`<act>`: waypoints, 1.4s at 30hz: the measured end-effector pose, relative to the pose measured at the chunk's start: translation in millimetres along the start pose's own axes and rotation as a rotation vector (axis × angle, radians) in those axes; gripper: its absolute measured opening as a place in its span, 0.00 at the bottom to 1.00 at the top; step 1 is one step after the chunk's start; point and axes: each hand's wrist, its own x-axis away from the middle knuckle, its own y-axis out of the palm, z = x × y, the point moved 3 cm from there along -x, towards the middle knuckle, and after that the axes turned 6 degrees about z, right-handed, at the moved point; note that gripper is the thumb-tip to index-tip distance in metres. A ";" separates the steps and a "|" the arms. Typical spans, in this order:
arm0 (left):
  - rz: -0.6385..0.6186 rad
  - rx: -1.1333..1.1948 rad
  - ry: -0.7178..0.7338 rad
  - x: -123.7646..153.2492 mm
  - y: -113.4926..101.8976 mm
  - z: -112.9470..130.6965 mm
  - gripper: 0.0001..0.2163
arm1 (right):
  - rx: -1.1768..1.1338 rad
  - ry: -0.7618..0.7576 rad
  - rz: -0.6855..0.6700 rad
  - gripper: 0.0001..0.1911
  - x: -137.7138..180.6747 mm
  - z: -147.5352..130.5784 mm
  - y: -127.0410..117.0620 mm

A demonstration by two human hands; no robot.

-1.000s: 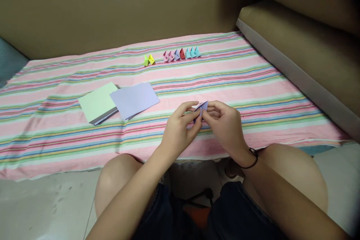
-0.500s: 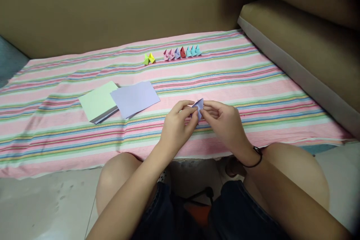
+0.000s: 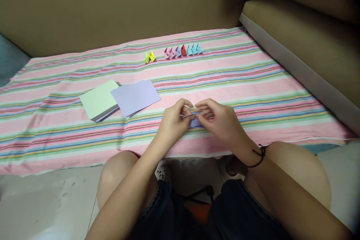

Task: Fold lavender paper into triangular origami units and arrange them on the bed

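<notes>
Both hands, left hand (image 3: 172,123) and right hand (image 3: 218,121), pinch one small folded purple paper (image 3: 194,121) between them, low over the striped cloth (image 3: 253,82) on the table. Two paper stacks, green (image 3: 97,99) and purple (image 3: 135,96), lie to the left. Eight little folded pieces (image 3: 174,52) line the far edge: two yellow-green (image 3: 149,57), then six (image 3: 183,50).

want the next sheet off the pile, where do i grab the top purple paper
Pinch the purple sheet by its near right corner, coming from the right hand side. It lies flat, fanned off the stack, so that corner overhangs the striped cloth with nothing on it.
</notes>
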 end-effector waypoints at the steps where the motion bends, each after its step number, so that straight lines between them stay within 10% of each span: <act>1: 0.011 0.018 -0.023 -0.2 0.1 -0.5 0.10 | -0.067 0.055 -0.008 0.11 -0.7 2.4 -0.6; 13: -0.125 -0.396 0.277 6.2 6.9 7.2 0.06 | 0.317 -0.115 -0.113 0.10 0.5 -0.2 0.2; 42: -0.137 -0.483 0.192 6.7 9.1 11.7 0.17 | 0.410 -0.105 -0.154 0.11 2.4 -3.0 9.3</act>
